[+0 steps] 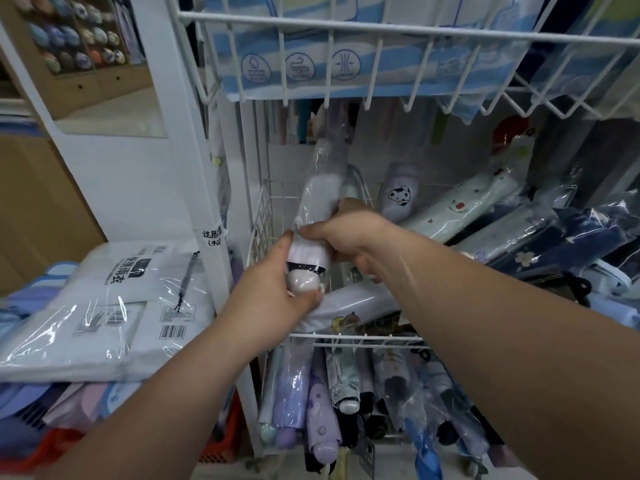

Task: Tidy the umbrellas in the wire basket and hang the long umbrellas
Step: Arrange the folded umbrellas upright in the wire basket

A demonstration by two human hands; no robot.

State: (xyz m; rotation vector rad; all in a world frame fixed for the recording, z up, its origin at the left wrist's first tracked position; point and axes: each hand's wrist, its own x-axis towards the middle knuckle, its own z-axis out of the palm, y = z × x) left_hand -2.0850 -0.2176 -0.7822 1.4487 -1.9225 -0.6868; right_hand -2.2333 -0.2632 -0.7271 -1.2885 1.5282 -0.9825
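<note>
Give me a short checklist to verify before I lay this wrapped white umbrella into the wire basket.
1. Left hand grips the rounded pale handle of the white folded umbrella in clear plastic: ok.
2. Right hand holds its body: ok.
3. Sleeve top clear of the upper white wire shelf: cannot tell.
4. Spot below in the white wire basket free: not ok, another white wrapped umbrella lies there.
5. Dark blue wrapped umbrellas aligned: not ok, crossed.

Cool even light, warped soft edges
</note>
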